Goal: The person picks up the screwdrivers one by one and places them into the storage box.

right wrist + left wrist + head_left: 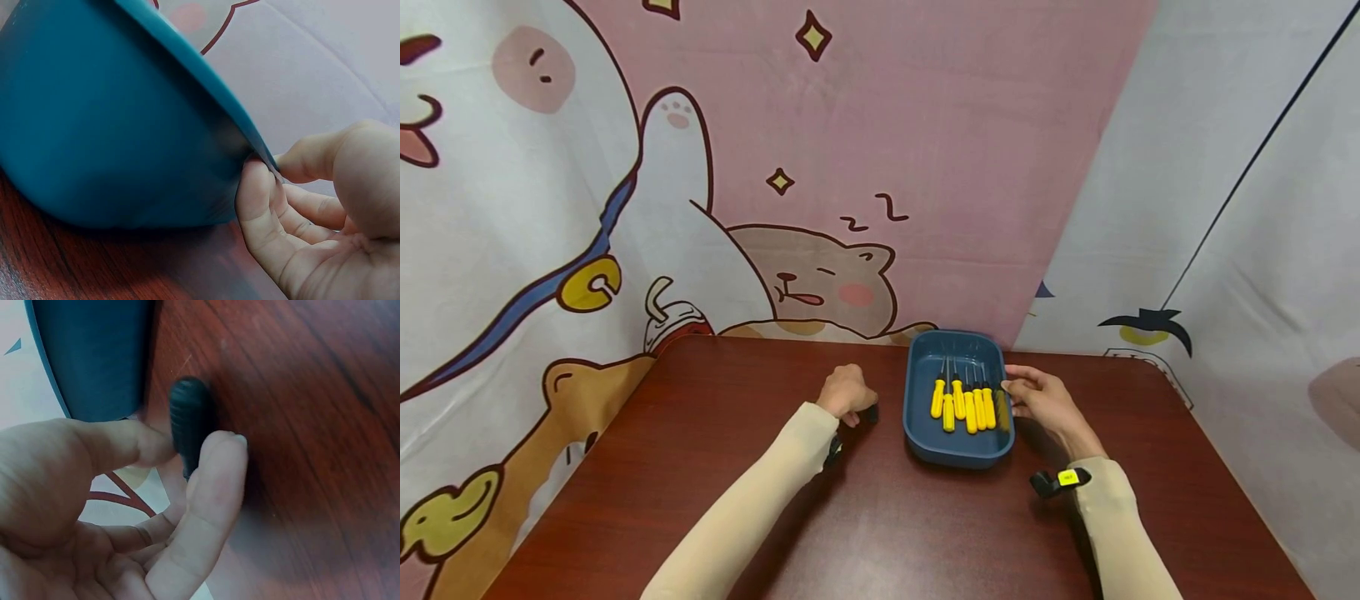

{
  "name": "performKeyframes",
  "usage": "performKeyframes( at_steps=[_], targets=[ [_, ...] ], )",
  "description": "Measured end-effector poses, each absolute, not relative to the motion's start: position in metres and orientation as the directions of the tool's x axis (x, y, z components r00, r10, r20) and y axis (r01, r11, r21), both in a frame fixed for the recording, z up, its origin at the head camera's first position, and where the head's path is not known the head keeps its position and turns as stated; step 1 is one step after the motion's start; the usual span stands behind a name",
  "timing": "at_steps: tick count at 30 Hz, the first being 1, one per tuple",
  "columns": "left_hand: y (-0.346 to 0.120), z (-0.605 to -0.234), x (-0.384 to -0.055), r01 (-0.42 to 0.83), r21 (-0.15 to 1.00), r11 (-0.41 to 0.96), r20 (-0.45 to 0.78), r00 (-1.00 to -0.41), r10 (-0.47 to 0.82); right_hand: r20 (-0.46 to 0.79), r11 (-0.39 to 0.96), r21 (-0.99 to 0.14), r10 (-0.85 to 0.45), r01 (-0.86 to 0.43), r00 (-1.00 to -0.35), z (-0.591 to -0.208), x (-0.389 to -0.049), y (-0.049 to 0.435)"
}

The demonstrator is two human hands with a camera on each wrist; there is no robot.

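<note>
My left hand (846, 393) is over the table, left of a blue plastic bin (958, 457). Between its thumb and index finger it pinches a small black ribbed handle (189, 411), whose lower part is hidden behind the fingers. On the bin's other side, my right hand (1043, 407) grips the right rim, thumb and fingertips squeezing the edge in the right wrist view. Inside the bin lie several screwdrivers (970, 414) with yellow handles, side by side, their thin shafts pointing away from me.
The bin stands near the back edge of a dark reddish-brown wooden table (880, 533). Behind it hangs a cartoon-printed cloth (970, 150) that reaches the table's back edge. Each wrist wears a black strap, the right strap (1067, 478) with a yellow tag.
</note>
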State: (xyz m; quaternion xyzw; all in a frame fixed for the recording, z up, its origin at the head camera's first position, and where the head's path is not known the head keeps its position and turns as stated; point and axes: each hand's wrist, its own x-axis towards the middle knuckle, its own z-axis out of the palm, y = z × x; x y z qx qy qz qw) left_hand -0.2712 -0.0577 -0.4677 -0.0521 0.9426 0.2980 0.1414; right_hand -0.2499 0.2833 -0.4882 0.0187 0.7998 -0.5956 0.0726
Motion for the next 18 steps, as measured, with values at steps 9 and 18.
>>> performKeyframes(
  at_steps=[9,18],
  targets=[
    [-0.0585,-0.4707,-0.2802,-0.181,0.513,0.839,-0.309,-0.951,-0.016,-0.142,0.294,-0.948,-0.056,0.12,-0.988,-0.4862,-0.2499,0.2827],
    [-0.0588,-0.4712,-0.2808,-0.154,0.51,0.846,-0.297,-0.955,0.005,-0.137,0.292,-0.949,-0.058,0.115,-0.989,-0.487,-0.2489,0.2834]
  ],
)
